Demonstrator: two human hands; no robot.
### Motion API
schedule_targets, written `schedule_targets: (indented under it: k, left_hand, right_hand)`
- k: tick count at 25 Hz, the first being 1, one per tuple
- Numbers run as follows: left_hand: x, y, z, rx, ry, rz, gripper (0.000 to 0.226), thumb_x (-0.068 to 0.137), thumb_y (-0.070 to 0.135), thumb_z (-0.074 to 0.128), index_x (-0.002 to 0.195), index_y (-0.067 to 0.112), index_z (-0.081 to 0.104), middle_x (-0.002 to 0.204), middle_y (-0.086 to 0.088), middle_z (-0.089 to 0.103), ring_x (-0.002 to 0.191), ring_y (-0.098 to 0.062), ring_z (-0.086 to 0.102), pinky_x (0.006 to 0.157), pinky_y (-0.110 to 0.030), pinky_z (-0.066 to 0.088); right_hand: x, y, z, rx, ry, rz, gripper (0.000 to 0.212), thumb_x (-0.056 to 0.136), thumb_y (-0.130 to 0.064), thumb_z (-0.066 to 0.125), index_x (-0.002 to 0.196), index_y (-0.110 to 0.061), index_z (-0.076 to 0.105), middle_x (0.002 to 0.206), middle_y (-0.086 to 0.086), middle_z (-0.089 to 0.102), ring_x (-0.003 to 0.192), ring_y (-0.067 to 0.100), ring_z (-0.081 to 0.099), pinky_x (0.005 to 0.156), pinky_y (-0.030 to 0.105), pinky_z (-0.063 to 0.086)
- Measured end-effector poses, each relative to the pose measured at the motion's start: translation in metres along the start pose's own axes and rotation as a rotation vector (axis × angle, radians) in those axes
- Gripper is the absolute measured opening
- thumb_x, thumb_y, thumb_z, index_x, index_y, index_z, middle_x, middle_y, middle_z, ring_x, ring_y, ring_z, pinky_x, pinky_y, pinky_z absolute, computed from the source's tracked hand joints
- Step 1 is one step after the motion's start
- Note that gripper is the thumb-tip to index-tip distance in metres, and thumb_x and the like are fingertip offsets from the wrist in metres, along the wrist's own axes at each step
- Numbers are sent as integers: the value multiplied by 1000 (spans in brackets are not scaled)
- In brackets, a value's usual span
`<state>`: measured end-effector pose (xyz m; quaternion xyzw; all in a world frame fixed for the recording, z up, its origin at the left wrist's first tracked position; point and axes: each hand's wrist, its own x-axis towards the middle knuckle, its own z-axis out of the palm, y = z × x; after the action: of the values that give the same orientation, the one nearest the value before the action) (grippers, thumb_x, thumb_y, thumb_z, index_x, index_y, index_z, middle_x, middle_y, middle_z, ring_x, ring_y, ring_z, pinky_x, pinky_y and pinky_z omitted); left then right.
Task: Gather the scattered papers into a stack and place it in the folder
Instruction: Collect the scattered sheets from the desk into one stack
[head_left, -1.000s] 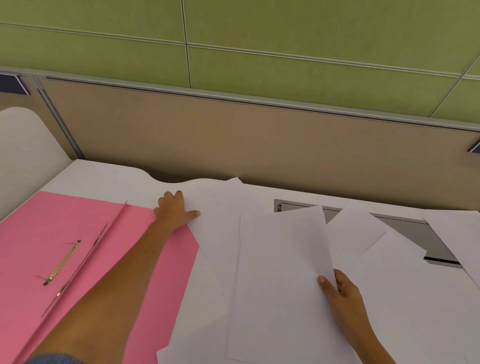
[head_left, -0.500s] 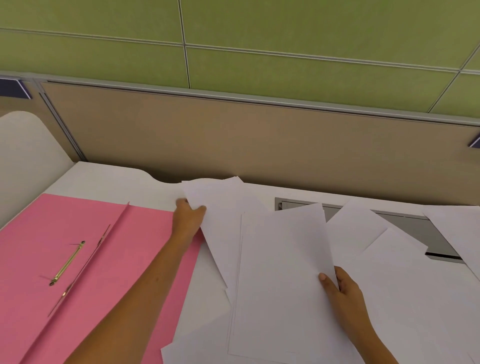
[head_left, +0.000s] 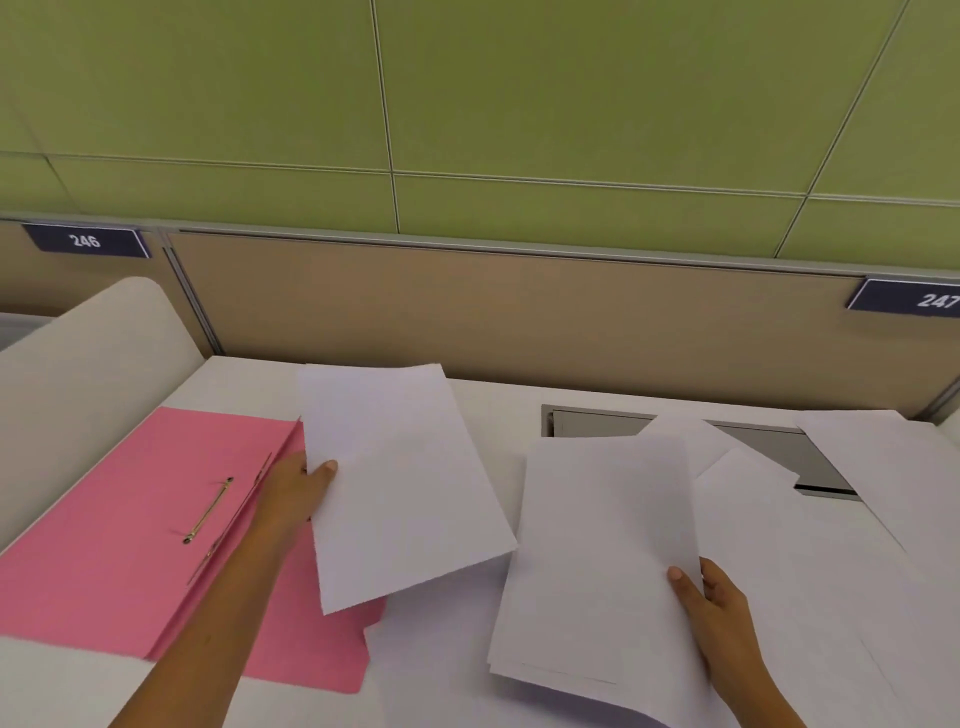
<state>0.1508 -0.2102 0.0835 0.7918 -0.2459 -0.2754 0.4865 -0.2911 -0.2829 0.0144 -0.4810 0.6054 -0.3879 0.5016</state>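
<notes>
Here, the left hand (head_left: 296, 483) pinches a single sheet (head_left: 400, 483) above the open pink folder (head_left: 119, 525), left on the table (head_left: 244, 379). The right hand (head_left: 711, 603) grips a small stack (head_left: 597, 551). Loose papers (head_left: 831, 571) sprawl rightward, overlapping a grey cable slot (head_left: 597, 422).

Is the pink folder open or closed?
Open. The pink folder lies spread flat on the desk, with its gold metal clip showing inside and no papers in it yet.

Green panelled wall (head_left: 519, 104) up top, tan divider (head_left: 493, 317) behind the white counter (head_left: 498, 410), number plates 246 (head_left: 85, 240) and 247 (head_left: 930, 300).
</notes>
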Motion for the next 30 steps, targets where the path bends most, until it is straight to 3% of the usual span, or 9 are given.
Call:
schedule_targets:
  k: [3, 6, 9, 11, 15, 20, 24, 26, 30]
  left_hand:
    - [-45, -32, -18, 84, -82, -27, 18, 91, 20, 60, 80, 9, 69, 78, -10, 71, 68, -28, 66, 65, -33, 49]
    - [-91, -66, -21, 21, -100, -100, 29, 93, 22, 58, 68, 8, 62, 64, -7, 62, 56, -21, 56, 54, -27, 38]
    - [-120, -86, -23, -250, -189, -275, 28, 95, 28, 52, 88, 7, 69, 83, -10, 74, 77, -30, 69, 67, -34, 53]
    - [-133, -88, -23, -416, -233, -330, 28, 95, 29, 50, 97, 10, 70, 92, -11, 76, 88, -32, 69, 74, -39, 54]
    - [-148, -79, -19, -562, -241, -311, 27, 95, 31, 49, 96, 13, 70, 92, -9, 73, 85, -27, 64, 79, -40, 49]
    - [-152, -78, -10, -588, -284, -297, 32, 96, 36, 46, 92, 17, 72, 81, -1, 73, 76, -21, 64, 73, -37, 50]
    - [-154, -80, 3, -498, -282, -273, 28, 95, 27, 47, 84, 12, 69, 63, 1, 63, 54, -15, 54, 49, -23, 45]
    - [-153, -78, 8, -459, -289, -266, 32, 96, 32, 47, 92, 10, 70, 57, 3, 62, 44, -10, 51, 45, -21, 42]
    - [-144, -79, 19, -352, -289, -233, 28, 93, 32, 55, 96, 8, 70, 82, -10, 70, 55, -18, 54, 46, -22, 40]
  right_hand:
    - [-24, 12, -14, -6, 2, 15, 13, 94, -16, 57, 104, -11, 64, 98, 12, 72, 87, 32, 68, 68, 37, 53]
    - [-47, 26, -26, -17, 1, 45, 15, 94, -16, 57, 105, -10, 64, 100, 13, 71, 88, 34, 68, 73, 39, 54]
    - [-64, 34, -32, -10, -4, 65, 15, 95, -16, 56, 106, -9, 63, 100, 13, 70, 87, 34, 67, 74, 40, 54]
    - [-72, 34, -33, -11, -7, 66, 16, 95, -17, 56, 107, -10, 62, 100, 12, 70, 88, 34, 67, 74, 40, 54]
    - [-78, 34, -32, -61, -18, 62, 7, 94, -19, 56, 94, -21, 63, 97, 9, 71, 85, 33, 68, 79, 47, 56]
    - [-77, 36, -31, -88, -21, 62, 7, 94, -20, 56, 94, -24, 62, 99, 9, 71, 88, 32, 68, 85, 50, 55]
    - [-75, 37, -30, -104, -38, 53, 11, 95, -21, 55, 103, -18, 62, 103, 7, 70, 90, 30, 67, 86, 49, 55]
    - [-75, 37, -30, -106, -39, 50, 9, 96, -21, 54, 103, -19, 60, 103, 5, 69, 90, 28, 67, 85, 46, 54]
    - [-74, 40, -30, -142, -45, 39, 12, 95, -26, 54, 103, -19, 61, 101, 5, 71, 90, 29, 68, 86, 50, 55]
